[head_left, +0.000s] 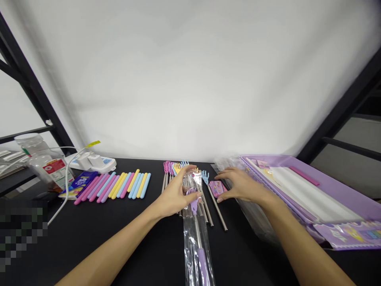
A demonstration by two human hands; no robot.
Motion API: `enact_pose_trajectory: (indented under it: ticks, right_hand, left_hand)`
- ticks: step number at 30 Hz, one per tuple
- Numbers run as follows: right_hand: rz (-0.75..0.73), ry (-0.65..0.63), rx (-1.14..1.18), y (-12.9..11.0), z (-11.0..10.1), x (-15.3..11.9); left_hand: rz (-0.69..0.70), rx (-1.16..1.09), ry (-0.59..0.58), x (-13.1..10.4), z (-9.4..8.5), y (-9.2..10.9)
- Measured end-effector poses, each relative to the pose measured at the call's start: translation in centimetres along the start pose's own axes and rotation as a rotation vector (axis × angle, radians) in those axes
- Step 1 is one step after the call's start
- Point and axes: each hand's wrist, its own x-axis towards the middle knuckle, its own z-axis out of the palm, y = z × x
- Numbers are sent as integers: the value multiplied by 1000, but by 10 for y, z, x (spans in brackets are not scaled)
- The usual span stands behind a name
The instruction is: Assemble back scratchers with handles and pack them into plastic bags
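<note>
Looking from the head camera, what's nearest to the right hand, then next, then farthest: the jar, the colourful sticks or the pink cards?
From the right hand:
1. Pink cards, right beside it
2. Colourful sticks, to the left
3. Jar, far left

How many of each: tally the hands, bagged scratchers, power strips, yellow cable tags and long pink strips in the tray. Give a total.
Left hand and right hand: 2
Bagged scratcher: 1
Power strip: 1
Yellow tag: 1
Pink strip in tray: 1
Total: 6

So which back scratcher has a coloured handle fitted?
The lilac back scratcher in clear plastic, held by the left hand; the others' visible lower ends are bare metal.
</note>
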Motion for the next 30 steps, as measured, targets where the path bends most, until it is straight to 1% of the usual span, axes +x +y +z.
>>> enact_pose_trajectory:
  ticks: [3, 8, 13, 15, 19, 22, 24, 27, 29, 30]
  right_hand:
    - [-19, -27, 7, -4, -1, 0]
    - [0, -22, 39, -1, -2, 1]
    - [9, 16, 19, -2, 3, 1]
    - [-5, 11, 12, -5, 4, 2]
    - [-43, 18, 20, -8, 3, 2]
    - [-28, 45, 35, -9, 2, 2]
    - [8, 97, 41, -10, -1, 1]
    - [54, 262, 85, -15, -8, -2]
    - [67, 350, 225, -22, -15, -4]
    - [75, 352, 333, -26, -18, -5]
  left_hand:
    - [-3, -8, -9, 0, 0, 0]
    - [-2, -17, -16, 0, 0, -1]
    - [2, -27, -18, 0, 0, 0]
    - [0, -27, -26, 0, 0, 0]
    - [-15, -16, -37, 0, 0, 1]
    - [-18, -18, -29, 0, 0, 1]
    - [-17, -30, -26, 0, 0, 1]
    - [-20, -53, -29, 0, 2, -1]
    - [-25, -66, -33, 0, 2, -2]
    - [-28, -68, -36, 0, 3, -2]
